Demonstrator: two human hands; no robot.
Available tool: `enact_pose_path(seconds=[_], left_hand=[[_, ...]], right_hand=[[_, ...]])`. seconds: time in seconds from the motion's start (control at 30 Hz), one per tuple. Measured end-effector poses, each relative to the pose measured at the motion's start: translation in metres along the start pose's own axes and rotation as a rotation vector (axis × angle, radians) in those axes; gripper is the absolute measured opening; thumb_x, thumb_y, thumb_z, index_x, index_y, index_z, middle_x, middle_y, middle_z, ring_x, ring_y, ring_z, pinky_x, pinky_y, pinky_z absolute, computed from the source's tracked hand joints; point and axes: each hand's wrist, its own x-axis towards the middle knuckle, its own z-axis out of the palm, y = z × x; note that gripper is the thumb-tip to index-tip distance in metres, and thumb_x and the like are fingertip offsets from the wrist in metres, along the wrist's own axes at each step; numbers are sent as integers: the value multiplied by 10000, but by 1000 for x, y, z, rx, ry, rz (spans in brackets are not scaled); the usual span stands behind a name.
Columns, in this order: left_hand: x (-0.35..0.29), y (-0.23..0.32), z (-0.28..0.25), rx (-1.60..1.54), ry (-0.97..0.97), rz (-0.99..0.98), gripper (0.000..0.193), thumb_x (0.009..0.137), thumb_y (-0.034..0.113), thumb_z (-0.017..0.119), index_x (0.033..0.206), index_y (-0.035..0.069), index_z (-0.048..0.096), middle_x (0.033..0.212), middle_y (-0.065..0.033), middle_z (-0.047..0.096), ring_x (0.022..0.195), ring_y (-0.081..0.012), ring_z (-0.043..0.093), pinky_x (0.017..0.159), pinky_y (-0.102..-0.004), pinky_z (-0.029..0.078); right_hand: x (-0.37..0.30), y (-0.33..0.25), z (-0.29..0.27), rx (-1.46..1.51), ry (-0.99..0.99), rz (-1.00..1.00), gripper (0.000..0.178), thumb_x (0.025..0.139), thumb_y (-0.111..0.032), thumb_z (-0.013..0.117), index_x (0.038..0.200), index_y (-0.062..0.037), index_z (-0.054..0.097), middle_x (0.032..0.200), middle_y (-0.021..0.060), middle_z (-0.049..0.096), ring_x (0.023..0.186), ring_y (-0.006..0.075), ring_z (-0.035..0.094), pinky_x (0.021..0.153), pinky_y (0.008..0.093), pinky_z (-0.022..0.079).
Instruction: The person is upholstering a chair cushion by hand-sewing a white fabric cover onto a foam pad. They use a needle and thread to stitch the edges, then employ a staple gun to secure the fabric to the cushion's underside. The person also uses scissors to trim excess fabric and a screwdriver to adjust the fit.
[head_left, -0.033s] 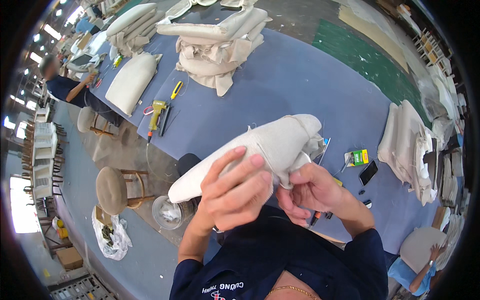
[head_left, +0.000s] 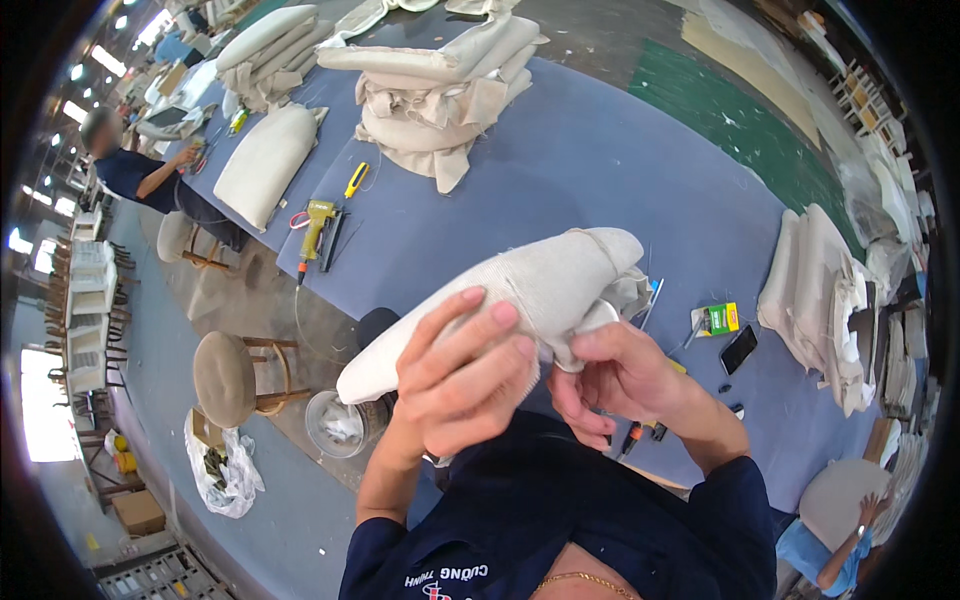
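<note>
Tilted above the table's near edge is a cream upholstered seat cushion (head_left: 560,275). My left hand (head_left: 462,380) grips its near side, fingers spread across the ribbed fabric. At the near right edge, my right hand (head_left: 630,378) pinches a loose fold of the cover fabric (head_left: 568,352) between thumb and fingers. More loose fabric (head_left: 630,290) bunches at the cushion's right end. The underside of the cushion is hidden from view.
On the blue table (head_left: 600,150) lie a yellow-green staple gun (head_left: 317,225), a yellow cutter (head_left: 356,180), a phone (head_left: 738,350) and a small green-yellow box (head_left: 718,320). Cushion stacks (head_left: 430,110) stand behind and at right (head_left: 815,290). A stool (head_left: 224,380) and a plastic bucket (head_left: 337,425) are at left.
My left hand has shifted very slightly left on the cushion. My right hand has moved a little, with the fabric fold still pinched in it.
</note>
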Motion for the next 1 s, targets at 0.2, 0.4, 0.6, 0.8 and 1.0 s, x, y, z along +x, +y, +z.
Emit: enact_pose_path(seconds=[0.2,0.4,0.6,0.8,1.0], left_hand=[[0,-64,7,165,189,-12,200,742,-59,775,875,-12,633,1040,-127,729,1021,-338,717,872,-516,614],[3,-128,10,414,180,8,196,792,-92,752,912,-28,612,979,-155,737,938,-341,734,834,-485,622],[-1,-156,14,437,167,-15,230,804,-104,756,911,-20,569,960,-171,733,925,-362,734,822,-478,617],[18,-153,13,68,110,-397,307,792,83,809,1045,-6,660,1097,-165,709,1075,-333,683,951,-434,525],[54,-115,16,-322,-238,-955,759,855,543,712,1275,-78,596,1232,-211,662,1168,-282,623,1041,-413,451]], right_hand=[[69,-43,5,-466,53,-227,591,1093,-410,446,736,21,637,603,90,623,453,131,570,421,250,479],[147,-36,-23,-490,122,-597,491,1090,-382,455,767,-29,565,543,24,509,428,93,460,403,249,356],[194,-22,-29,-376,114,-889,478,1077,-380,475,716,-67,488,508,-12,426,399,80,418,374,249,328],[196,-22,-42,-462,86,-938,363,1083,-348,472,883,-51,536,588,-24,467,471,62,443,421,244,348],[178,-10,-44,-824,428,-1445,191,990,-219,575,1058,-47,622,777,64,629,681,223,608,638,350,489]])
